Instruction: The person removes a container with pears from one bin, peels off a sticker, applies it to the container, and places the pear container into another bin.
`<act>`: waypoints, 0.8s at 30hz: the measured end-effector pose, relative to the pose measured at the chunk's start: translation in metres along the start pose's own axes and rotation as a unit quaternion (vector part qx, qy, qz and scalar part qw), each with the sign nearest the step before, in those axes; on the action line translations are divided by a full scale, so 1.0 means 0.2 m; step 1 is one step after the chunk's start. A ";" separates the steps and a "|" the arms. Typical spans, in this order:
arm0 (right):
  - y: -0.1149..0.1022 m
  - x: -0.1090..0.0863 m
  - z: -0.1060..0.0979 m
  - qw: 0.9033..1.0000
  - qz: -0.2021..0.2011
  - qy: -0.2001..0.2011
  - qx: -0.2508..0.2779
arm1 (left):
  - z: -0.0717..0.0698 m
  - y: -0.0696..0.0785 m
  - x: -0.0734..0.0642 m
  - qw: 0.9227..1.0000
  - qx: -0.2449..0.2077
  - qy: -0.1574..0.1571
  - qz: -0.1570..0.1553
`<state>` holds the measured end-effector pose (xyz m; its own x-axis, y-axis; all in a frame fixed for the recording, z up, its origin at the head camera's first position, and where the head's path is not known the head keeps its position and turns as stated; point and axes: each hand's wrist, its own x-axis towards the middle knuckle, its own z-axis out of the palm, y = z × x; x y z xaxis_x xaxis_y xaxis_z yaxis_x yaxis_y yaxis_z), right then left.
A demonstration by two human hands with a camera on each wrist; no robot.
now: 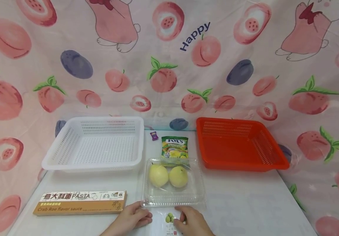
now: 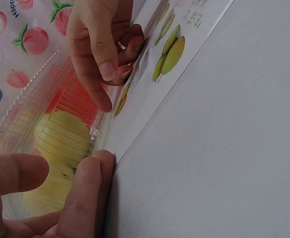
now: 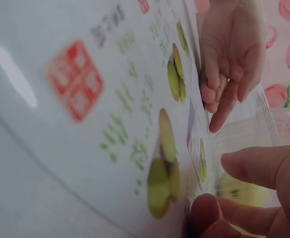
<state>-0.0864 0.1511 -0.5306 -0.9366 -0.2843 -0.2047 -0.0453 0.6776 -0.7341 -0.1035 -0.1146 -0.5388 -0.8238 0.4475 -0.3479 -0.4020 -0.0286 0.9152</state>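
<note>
As the printed packet (image 1: 163, 226) lay between them, left hand (image 1: 130, 219) and right hand (image 1: 194, 223), relaxed and unclenched, flanked it equally near, clear box (image 1: 172, 199) just beyond.

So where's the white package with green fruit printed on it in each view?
Head: package at bottom centre.
Left wrist: package slants through the upper middle.
Right wrist: package fills much of the left half.
Shared landmark: clear container; head, lower centre; left wrist, left side; right wrist, right side.
</note>
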 end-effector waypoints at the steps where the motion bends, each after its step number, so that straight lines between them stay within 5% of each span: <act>1: 0.00 0.00 0.00 1.000 0.004 0.003 -0.001 | 0.00 0.00 0.00 1.000 0.002 0.001 0.000; 17: -0.01 0.00 0.05 0.997 0.002 0.033 -0.064 | 0.00 -0.01 0.00 1.000 0.007 0.008 0.001; 24: -0.03 0.01 0.06 0.997 0.040 0.004 -0.071 | 0.00 -0.01 0.00 1.000 0.003 0.007 0.006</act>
<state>-0.0838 0.1385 -0.5335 -0.9422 -0.2205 -0.2523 -0.0189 0.7867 -0.6170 -0.1018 -0.1143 -0.5402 -0.8344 0.4341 -0.3395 -0.3897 -0.0291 0.9205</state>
